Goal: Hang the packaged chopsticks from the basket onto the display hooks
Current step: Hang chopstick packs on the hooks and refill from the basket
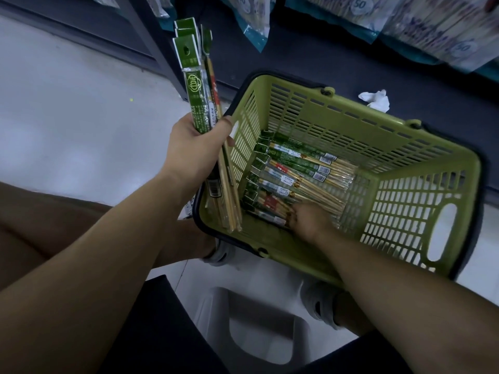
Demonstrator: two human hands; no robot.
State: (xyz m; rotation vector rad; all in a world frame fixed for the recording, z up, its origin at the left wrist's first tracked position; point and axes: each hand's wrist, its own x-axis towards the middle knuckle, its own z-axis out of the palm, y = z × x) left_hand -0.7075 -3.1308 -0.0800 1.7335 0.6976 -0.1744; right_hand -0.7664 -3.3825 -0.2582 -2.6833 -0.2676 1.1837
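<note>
Slippage looked possible, since your left hand (pixel 194 149) clenched loosely fanned packs (pixel 201 109) at 10 o'clock while your right hand (pixel 307 220), grip unclear, reached into the basket (pixel 405 147).

The scene is dimly, evenly lit, with a bluish cast on the floor (pixel 67 117). Lines are bent toward the edges by the wide lens. The right hand (pixel 310 220) is slightly blurred; the packets (pixel 432 28) at the top edge are rendered soft.
</note>
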